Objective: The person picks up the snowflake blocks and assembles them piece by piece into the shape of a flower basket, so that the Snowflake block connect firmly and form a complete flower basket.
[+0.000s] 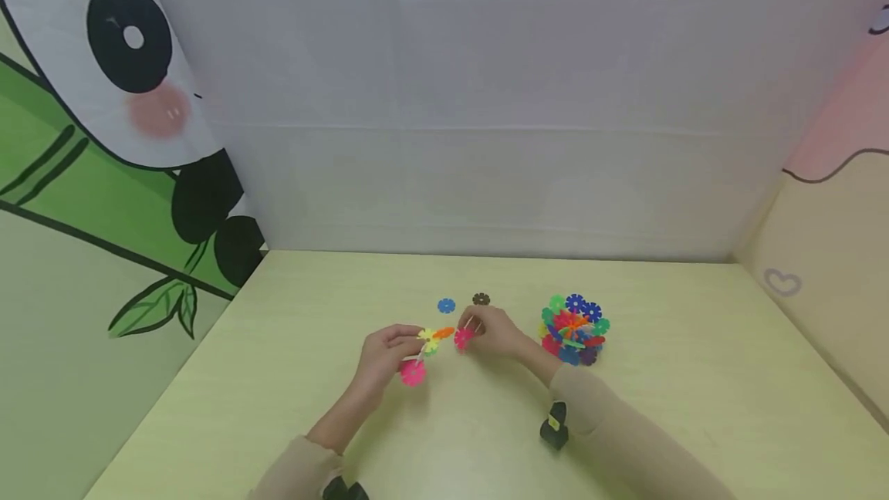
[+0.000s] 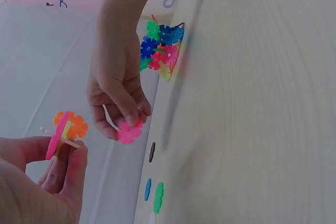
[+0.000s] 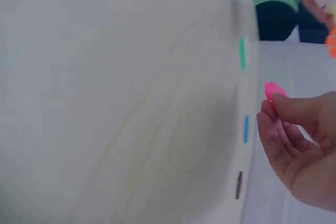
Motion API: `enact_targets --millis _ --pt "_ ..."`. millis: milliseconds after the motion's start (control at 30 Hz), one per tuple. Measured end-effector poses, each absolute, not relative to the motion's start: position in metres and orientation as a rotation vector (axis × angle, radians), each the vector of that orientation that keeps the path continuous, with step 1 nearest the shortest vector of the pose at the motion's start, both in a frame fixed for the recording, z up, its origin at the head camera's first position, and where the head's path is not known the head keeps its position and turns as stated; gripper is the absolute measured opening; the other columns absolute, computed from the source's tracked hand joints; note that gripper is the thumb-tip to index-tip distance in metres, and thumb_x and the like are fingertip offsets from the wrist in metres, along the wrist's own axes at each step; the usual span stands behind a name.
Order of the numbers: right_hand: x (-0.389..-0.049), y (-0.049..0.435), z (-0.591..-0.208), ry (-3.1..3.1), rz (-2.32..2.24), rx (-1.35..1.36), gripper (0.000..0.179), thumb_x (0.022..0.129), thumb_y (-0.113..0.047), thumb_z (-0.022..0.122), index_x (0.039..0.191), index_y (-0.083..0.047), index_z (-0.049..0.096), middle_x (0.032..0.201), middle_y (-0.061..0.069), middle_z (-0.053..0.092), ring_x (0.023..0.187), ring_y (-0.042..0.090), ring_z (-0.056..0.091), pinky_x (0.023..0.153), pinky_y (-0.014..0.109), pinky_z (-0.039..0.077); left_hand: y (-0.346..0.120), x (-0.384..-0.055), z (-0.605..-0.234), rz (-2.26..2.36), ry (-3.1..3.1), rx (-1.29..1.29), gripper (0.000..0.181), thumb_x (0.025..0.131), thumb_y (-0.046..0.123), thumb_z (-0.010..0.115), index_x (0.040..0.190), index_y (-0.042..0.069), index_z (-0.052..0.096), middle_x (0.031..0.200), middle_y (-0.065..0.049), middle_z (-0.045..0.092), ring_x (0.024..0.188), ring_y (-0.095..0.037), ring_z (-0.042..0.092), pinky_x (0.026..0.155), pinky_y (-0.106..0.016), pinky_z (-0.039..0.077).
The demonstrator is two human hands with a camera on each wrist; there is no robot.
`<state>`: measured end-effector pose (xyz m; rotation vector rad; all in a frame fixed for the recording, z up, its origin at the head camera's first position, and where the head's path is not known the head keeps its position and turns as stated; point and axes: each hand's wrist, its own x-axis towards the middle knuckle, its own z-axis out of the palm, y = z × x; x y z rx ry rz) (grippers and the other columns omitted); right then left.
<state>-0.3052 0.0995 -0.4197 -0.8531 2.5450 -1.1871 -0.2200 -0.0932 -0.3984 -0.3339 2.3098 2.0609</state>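
- Got a small joined cluster of hot-pink, white, yellow and orange notched plastic disks [image 1: 427, 339] up in the air, left of centre, pinched between thumb and fingers of the left hand [image 1: 378, 359].
- Also got a single hot-pink notched plastic disk [image 1: 461, 339] just to the right of that, clamped between thumb and fingertips of the right hand [image 1: 495, 330]. Close to the cluster but not touching, going by the left wrist view.
- Progress-wise: a few disks joined up, so partway in, I'd guess minus any certainty about the final count. Pink one in the right hand not attached yet.
- Left over nearby, lying loose: a flat blue plastic disk [image 1: 447, 305], a dark brown plastic disk [image 1: 481, 299] and a green plastic disk [image 2: 159, 198], plus something white beside the green, too cut off to call.
- Further right, a multicoloured heap of plastic disks [image 1: 573, 330]. Can't tell if linked or just piled.
- Underneath it all, a pale yellow wood-grain tabletop [image 1: 764, 376], with soft shadows below the hands.
- On both arms, beige sleeves [image 1: 611, 423] with small black gadgets [image 1: 554, 427] at the cuffs.
- Behind, a creased white backdrop [image 1: 486, 99]; at left, a green panel with a big cartoon face [image 1: 132, 37]; at right, a pink-and-cream panel with a little grey heart [image 1: 782, 282].
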Motion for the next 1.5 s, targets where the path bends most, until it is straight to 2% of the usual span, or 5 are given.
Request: enact_targets --millis 233,500,767,1033,1500 --pt "-0.273 0.127 -0.390 2.240 -1.715 -0.540 0.026 0.081 0.002 0.062 0.106 0.007 0.057 0.091 0.014 0.060 0.076 0.022 0.062 0.073 0.037 0.054 -0.082 -0.220 -0.399 2.089 2.260 -0.280 0.023 0.082 0.009 0.064 0.101 -0.004 0.063 0.093 -0.011 0.068 0.079 -0.016 0.063 0.065 -0.026 0.053" --pt "-0.256 0.144 -0.384 2.136 -1.815 -0.244 0.031 0.082 -0.004 0.063 0.111 0.005 0.055 0.094 0.011 0.062 0.086 0.030 0.064 0.079 0.039 0.052 -0.067 -0.218 -0.399 2.082 2.225 -0.197 0.023 0.082 0.008 0.063 0.101 -0.005 0.062 0.094 -0.012 0.068 0.077 -0.014 0.063 0.064 -0.025 0.053" --pt "-0.249 0.144 -0.387 2.132 -1.844 -0.218 0.029 0.083 0.000 0.060 0.110 0.007 0.056 0.093 0.013 0.064 0.087 0.031 0.064 0.078 0.038 0.052 -0.056 -0.216 -0.397 2.043 2.268 -0.137 0.023 0.082 0.008 0.064 0.101 -0.006 0.063 0.093 -0.015 0.068 0.078 -0.017 0.065 0.066 -0.027 0.054" --pt "-0.248 0.145 -0.391 2.179 -1.865 -0.160 0.026 0.079 0.007 0.061 0.105 0.008 0.060 0.089 0.012 0.065 0.078 0.027 0.066 0.074 0.039 0.054 -0.048 -0.212 -0.397 2.040 2.323 -0.151 0.022 0.081 0.004 0.064 0.099 -0.008 0.064 0.090 -0.018 0.068 0.078 -0.027 0.066 0.061 -0.025 0.053" --pt "-0.242 0.144 -0.386 2.163 -1.906 -0.116 0.023 0.077 0.007 0.065 0.099 0.010 0.061 0.085 0.014 0.066 0.072 0.023 0.067 0.067 0.034 0.055 -0.043 -0.209 -0.392 2.022 2.396 -0.066 0.020 0.080 0.002 0.064 0.098 -0.007 0.066 0.088 -0.018 0.068 0.080 -0.029 0.066 0.060 -0.024 0.053"
